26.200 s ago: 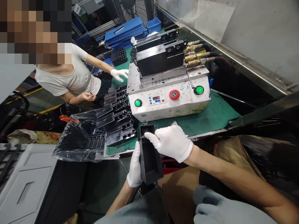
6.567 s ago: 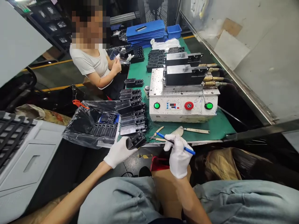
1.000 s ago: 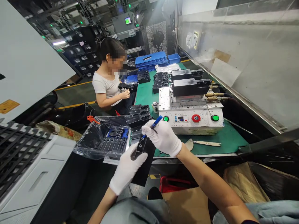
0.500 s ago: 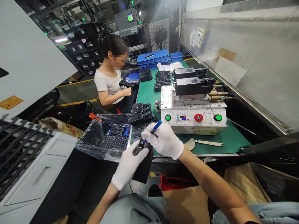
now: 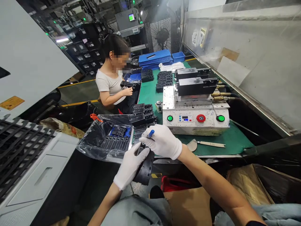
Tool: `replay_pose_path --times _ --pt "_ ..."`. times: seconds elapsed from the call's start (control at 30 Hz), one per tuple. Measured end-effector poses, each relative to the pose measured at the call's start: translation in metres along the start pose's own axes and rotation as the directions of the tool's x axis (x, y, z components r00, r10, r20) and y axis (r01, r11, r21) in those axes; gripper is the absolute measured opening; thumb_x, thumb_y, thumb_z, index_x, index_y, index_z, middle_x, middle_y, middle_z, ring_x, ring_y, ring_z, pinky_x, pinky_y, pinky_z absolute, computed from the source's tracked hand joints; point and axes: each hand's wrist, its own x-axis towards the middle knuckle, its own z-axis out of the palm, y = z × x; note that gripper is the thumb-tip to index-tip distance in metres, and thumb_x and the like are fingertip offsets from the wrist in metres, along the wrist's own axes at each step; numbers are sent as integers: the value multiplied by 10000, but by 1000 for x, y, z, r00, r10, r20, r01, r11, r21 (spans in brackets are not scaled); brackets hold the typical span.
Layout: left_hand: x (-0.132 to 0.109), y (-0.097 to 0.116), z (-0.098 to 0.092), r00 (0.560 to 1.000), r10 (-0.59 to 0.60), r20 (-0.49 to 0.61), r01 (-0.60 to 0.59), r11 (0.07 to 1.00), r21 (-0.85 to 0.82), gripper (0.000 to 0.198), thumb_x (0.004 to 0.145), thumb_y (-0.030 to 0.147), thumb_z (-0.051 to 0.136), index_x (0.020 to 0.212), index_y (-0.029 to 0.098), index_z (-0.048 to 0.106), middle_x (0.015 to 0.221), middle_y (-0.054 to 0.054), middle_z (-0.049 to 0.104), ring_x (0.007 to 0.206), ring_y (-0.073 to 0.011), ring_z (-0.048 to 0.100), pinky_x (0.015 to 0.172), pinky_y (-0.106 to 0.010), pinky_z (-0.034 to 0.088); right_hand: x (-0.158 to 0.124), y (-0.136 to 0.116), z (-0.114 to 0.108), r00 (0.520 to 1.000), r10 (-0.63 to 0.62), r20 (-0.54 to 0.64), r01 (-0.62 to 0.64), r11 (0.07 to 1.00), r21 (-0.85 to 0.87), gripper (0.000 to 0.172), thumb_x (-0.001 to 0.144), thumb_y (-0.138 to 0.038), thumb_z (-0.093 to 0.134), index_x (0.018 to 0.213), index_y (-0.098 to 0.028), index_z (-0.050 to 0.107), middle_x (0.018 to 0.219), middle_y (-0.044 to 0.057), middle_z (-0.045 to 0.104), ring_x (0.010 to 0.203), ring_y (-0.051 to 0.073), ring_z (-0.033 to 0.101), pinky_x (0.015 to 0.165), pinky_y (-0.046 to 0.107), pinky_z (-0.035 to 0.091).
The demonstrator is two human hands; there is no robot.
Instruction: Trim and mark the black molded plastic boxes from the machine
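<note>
My left hand (image 5: pixel 130 167), in a white glove, grips a flat black plastic part (image 5: pixel 145 171) with the thumb on top. The part hangs tilted below the fingers, over the gap in front of the table edge. My right hand (image 5: pixel 163 142), also gloved, is closed round a blue pen-like tool (image 5: pixel 151 134), whose butt end sticks up above the knuckles. Its tip is hidden behind the right fingers, close to the upper end of the part. Both hands are close together. Just behind them, several similar black parts (image 5: pixel 142 119) lie in a row on the table.
A plastic-lined bin (image 5: pixel 88 142) with black parts stands left. On the green table (image 5: pixel 231 138) are a white machine (image 5: pixel 195 125) with buttons and a flat scraper-like tool (image 5: pixel 210 144). A co-worker (image 5: pixel 110 83) sits beyond the bin, holding another part. Blue sheets (image 5: pixel 154 58) are stacked behind.
The black part has turned in my left hand, showing a different face. My right hand has shifted slightly left, and the blue tool now points more towards me.
</note>
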Motion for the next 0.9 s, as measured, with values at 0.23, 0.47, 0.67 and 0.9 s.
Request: replay_pose_path --times 0.23,0.47,0.67,0.9 --pt "-3 -3 -4 993 -109 48 117 965 -236 456 903 504 695 1206 164 721 1186 -65 742 1107 -259 648 982 -320 478 -6 -2 -6 973 175 -151 -79 866 494 377 1039 -443 487 830 -183 661 796 43 701 699 141 645 650 270 507" --pt "-3 -6 -12 797 -495 346 560 394 -728 422 834 508 741 996 119 763 838 -107 771 674 -246 728 625 -336 609 -27 -4 -24 770 515 -378 -114 693 712 302 1030 -422 530 896 -196 678 873 36 712 648 127 673 545 253 559" --pt "3 -3 -9 771 -406 491 630 369 -684 537 822 640 687 937 120 750 757 -109 741 503 -215 669 413 -296 530 -47 11 -35 702 591 -398 -171 681 712 364 1038 -468 493 887 -204 692 866 46 713 635 144 662 556 283 548" --pt "168 26 -79 979 -203 -9 164 817 -553 537 888 510 699 1257 121 674 888 -88 785 703 -231 741 670 -318 610 -95 31 -67 517 693 -502 -317 700 640 374 1042 -480 455 900 -219 682 899 73 686 708 195 641 623 336 537"
